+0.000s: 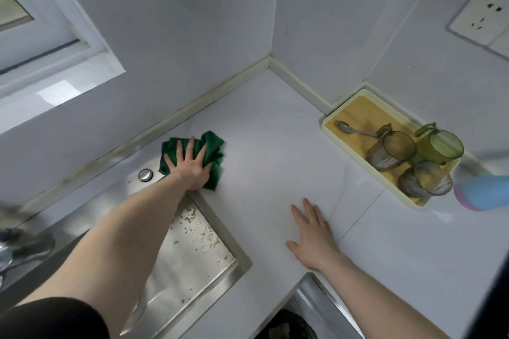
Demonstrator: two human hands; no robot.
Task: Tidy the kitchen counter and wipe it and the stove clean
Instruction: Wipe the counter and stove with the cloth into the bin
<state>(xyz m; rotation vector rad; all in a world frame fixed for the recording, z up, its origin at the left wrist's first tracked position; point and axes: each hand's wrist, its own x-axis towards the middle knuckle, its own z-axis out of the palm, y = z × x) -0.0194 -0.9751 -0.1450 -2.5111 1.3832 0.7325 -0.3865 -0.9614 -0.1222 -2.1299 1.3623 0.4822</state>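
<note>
A person's left hand (190, 165) presses flat, fingers spread and straight, on one crumpled dark green cloth (212, 151) lying on the white stone kitchen counter (270, 146), just beyond the far corner of the single stainless steel sink (192, 250), whose basin is speckled with brown spots. The right hand (312, 237) rests palm down on the bare counter near its front edge, fingers straight and slightly apart, holding nothing. One round metal button (145, 175) sits in the sink's rim just left of the cloth, and one chrome tap (16, 250) shows blurred at the left edge. Against the right-hand wall, one cream-rimmed rectangular tray with a wooden base (355, 107) carries four things: one metal spoon (349, 129), two smoky clear plastic mugs (391, 151), one of them lying on its side, and one green clear plastic mug (438, 146). One blurred blue and pink object (482, 192) stands just beside the tray's near end. One white wall socket (484, 15) is mounted above, and one white-framed window (55, 36) fills the upper left.
</note>
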